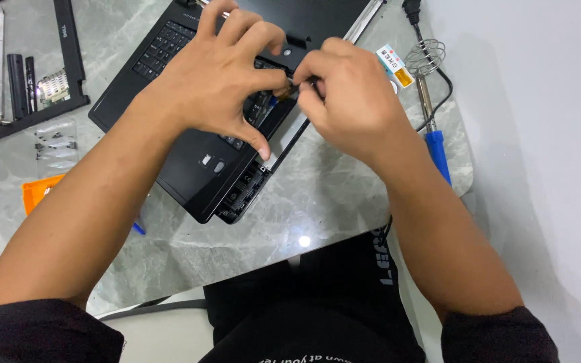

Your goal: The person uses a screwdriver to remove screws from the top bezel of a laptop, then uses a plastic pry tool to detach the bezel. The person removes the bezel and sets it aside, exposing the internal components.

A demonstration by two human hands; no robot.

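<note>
Grey marble-patterned bench (pixel 331 195) against a plain white wall. A black laptop (pixel 196 168) lies angled at the bench centre. Left hand (pixel 220 74) is spread, fingertips pressing on its keyboard area. Right hand (pixel 347 94) is pinched shut on a small part at the hinge edge; part unidentifiable. Beyond right, a blue-handled soldering iron (pixel 436 148); far left, a detached screen bezel (pixel 68 60).

1. Laptop (pixel 196 168): black plastic casing, matt palm rest, smooth; its keys matt plastic
2. Table (pixel 317 195): grey marbled stone-look top, polished, glossy enough to mirror a lamp
3. Soldering iron (pixel 436 144): blue plastic handle, smooth; bare metal shaft, dull shine
4. Coiled stand (pixel 425 57): bright metal wire
5. Screen bezel (pixel 68 47): black plastic, slightly glossy
6. Orange tool (pixel 38 188): smooth plastic
7. Sleeves (pixel 42 333): black matt cloth
</note>
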